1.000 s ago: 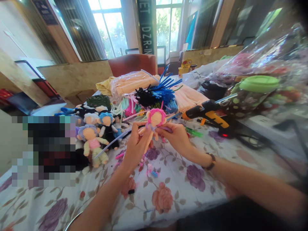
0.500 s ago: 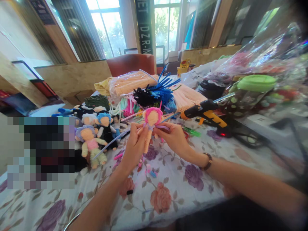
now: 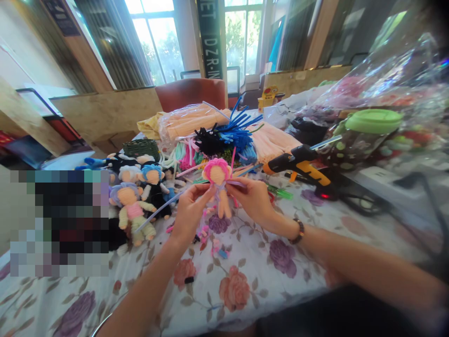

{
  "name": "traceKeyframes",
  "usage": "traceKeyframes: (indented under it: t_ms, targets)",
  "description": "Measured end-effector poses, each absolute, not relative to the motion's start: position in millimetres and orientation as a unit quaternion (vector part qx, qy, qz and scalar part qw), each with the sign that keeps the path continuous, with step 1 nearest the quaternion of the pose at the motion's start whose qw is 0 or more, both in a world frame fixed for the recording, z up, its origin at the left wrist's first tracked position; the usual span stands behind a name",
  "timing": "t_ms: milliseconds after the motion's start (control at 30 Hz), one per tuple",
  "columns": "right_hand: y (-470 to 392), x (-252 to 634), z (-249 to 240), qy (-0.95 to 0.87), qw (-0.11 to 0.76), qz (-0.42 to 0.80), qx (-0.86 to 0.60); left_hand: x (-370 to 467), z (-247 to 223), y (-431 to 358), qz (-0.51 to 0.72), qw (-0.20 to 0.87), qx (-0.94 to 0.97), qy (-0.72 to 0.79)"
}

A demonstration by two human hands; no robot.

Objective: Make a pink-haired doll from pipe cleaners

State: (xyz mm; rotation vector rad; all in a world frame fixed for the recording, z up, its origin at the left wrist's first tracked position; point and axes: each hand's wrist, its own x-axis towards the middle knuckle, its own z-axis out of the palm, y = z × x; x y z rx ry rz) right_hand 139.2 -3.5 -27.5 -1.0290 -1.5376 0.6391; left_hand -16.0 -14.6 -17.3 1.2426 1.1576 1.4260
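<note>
Just above the table, a small doll (image 3: 223,201) with bright pink hair and a pale peach body is upright between my hands. A lavender pipe cleaner (image 3: 164,207) runs across its chest and trails out past my left hand to the lower left. My left hand (image 3: 189,206) is closed, its thumb and fingers pinching the doll's side together with the strand. On the other side my right hand (image 3: 254,199) pinches the strand near the doll's shoulder; its fingertips are partly hidden.
Finished dolls (image 3: 131,210) sit on the left. A black and orange glue gun (image 3: 298,164) with a red light stands at right, near a green-lidded jar (image 3: 372,124). Behind are bundles of blue pipe cleaners (image 3: 242,128). Pink scraps (image 3: 215,245) lie on the flowered tablecloth (image 3: 235,288).
The doll has turned from tilted to more upright and shifted slightly left, both legs now showing. My left hand has moved slightly left with it; the right hand has barely moved.
</note>
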Motion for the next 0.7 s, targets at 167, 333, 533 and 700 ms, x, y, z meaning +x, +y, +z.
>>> traceKeyframes:
  t_ms: [167,333,533,700]
  targets:
    - [-1.3,140.1,-31.5,-0.673,0.563,0.227,-0.423,-16.9,-13.0,-15.0,0.573,0.526,0.421,0.466]
    - [0.1,141.5,-34.2,-0.702,0.556,0.172,-0.411,-16.4,-9.1,-15.7,0.556,0.559,0.393,0.473]
    - [-0.3,141.6,-33.0,-0.712,0.546,0.132,-0.421,-19.8,-13.3,-12.4,0.581,0.519,0.401,0.482]
    - [-2.4,141.7,-32.9,-0.718,0.543,0.12,-0.419,-20.4,-11.6,-13.7,0.59,0.482,0.429,0.485]
